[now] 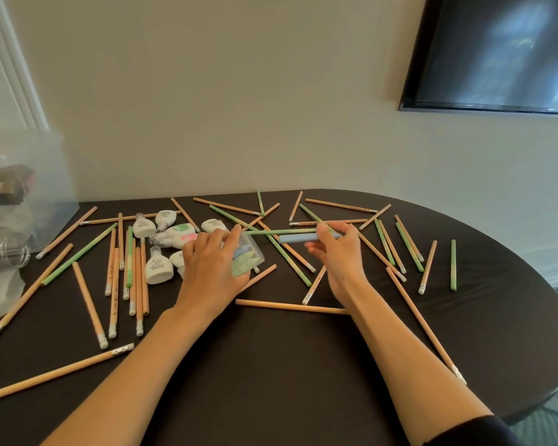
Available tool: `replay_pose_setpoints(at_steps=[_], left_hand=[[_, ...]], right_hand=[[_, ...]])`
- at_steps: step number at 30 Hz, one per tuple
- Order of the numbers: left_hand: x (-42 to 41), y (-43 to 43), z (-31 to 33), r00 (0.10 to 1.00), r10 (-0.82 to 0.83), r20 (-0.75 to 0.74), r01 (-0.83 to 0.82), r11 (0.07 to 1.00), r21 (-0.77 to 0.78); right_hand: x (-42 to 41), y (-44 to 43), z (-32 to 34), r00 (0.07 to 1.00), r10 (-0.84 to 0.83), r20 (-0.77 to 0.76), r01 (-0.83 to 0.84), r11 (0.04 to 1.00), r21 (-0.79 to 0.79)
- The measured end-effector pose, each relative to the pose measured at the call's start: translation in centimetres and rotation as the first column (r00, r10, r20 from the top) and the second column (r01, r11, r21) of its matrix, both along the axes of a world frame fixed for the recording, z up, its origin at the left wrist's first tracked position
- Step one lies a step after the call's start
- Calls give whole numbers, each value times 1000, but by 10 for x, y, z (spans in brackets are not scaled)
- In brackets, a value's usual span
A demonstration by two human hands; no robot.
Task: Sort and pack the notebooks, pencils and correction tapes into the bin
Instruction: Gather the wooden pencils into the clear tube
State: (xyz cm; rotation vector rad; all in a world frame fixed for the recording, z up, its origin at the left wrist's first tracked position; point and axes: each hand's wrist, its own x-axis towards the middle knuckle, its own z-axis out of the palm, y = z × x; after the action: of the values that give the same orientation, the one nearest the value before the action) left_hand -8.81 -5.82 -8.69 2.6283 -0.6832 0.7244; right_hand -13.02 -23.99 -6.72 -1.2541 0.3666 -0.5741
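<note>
Several tan and green pencils lie scattered over the black table. White correction tapes cluster left of centre. My left hand grips a small clear case with blue and green pieces inside. Just right of the case, my right hand pinches a short blue stick together with a thin green pencil. A clear plastic bin stands at the far left with notebooks stacked inside.
A dark screen hangs on the wall at upper right. The table's rounded edge curves along the right, with patterned carpet beyond. White paper or plastic lies at the left edge below the bin.
</note>
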Motion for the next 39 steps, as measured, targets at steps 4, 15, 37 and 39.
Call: replay_pose_setpoints(at_steps=[4,15,37,39], left_hand=[[-1,2,1,999,-42,-2,42,999,-7],[-1,10,1,980,-198,-4,197,978,-73],[-1,13,1,962,-264,-72,264,964,-18],[-3,10,1,956,-282,-87,281,959,-23]], right_hand=[[7,21,-1,992,130,-3,-130,991,-33],[8,26,-4,986,162,31,-160,985,-57],[6,23,-10,956,287,-67,-294,940,-171],[7,26,-12,954,292,-69,-300,925,-234]])
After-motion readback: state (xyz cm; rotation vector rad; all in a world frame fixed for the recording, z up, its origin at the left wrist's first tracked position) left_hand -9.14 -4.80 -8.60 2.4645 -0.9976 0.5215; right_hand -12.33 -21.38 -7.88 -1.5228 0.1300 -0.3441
